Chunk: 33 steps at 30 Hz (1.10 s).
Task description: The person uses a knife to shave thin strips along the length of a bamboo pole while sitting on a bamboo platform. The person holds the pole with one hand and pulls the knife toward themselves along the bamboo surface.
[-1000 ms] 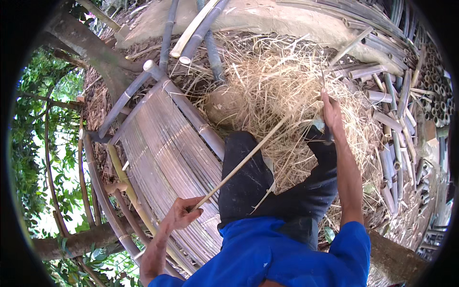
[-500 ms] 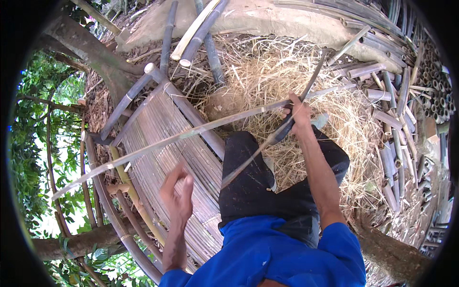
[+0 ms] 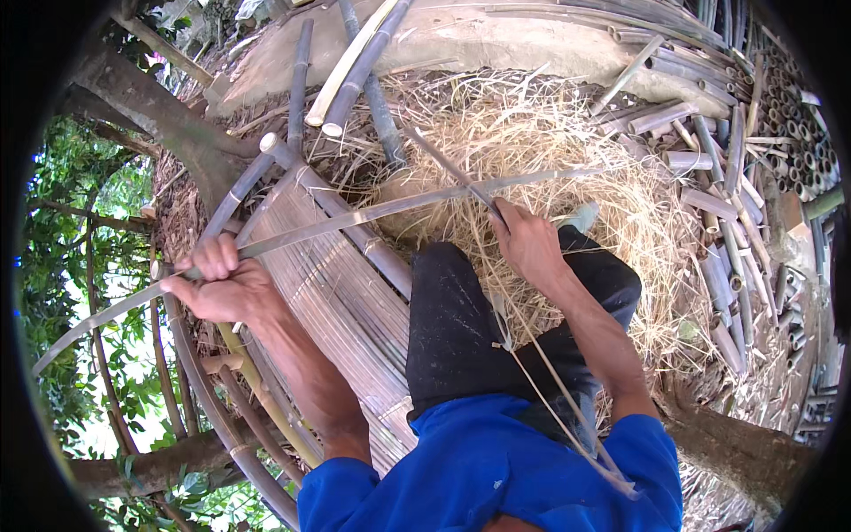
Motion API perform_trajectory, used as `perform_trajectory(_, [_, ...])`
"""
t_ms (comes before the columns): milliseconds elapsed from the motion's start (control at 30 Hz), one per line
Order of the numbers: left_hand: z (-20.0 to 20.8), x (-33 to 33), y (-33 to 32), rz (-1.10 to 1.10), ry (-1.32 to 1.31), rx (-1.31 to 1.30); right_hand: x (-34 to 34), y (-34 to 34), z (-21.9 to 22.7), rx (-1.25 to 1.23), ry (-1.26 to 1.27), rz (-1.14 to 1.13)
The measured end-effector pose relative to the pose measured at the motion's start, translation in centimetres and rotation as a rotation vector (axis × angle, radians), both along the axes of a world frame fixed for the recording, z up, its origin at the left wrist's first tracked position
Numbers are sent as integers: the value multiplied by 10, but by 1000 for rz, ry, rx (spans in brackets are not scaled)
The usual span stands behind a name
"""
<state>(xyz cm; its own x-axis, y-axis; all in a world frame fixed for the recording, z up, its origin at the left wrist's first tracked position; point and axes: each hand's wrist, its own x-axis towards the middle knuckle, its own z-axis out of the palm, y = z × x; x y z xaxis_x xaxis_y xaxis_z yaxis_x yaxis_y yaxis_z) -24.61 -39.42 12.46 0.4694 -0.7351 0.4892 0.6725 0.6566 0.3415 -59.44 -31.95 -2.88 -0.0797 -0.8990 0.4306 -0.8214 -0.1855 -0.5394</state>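
A pile of pale, straw-like shavings [image 3: 567,115] lay ahead of the person's dark-clad legs. A slatted bamboo surface [image 3: 310,275] stood to the person's left. A long, bowed bamboo strip [image 3: 310,232] ran above the surface, its right end over the shavings. A knife [image 3: 443,164] crossed the strip toward that end; contact could not be determined. The left hand [image 3: 226,288] had its grip closed, fingers curled around the strip. The right hand [image 3: 532,244] had its grip closed about the knife's handle.
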Motion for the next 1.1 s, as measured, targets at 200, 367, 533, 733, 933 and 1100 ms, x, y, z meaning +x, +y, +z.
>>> perform_trajectory(200, [27,31,20,53,-116,-103,-19,-4,-46,194,185,14])
perform_trajectory(367, [75,118,45,173,-241,-163,-77,-22,-125,368,238,-131])
perform_trajectory(533, [121,196,69,152,-327,-193,-168,0,-179,448,346,-137])
perform_trajectory(733, [149,148,100,59,-409,-243,-104,27,-115,618,-1101,-100])
perform_trajectory(933, [77,3,104,240,-597,-119,-64,51,-72,672,-1436,-32])
perform_trajectory(1100, [-14,-100,97,262,-586,-14,-48,82,-79,357,-460,22])
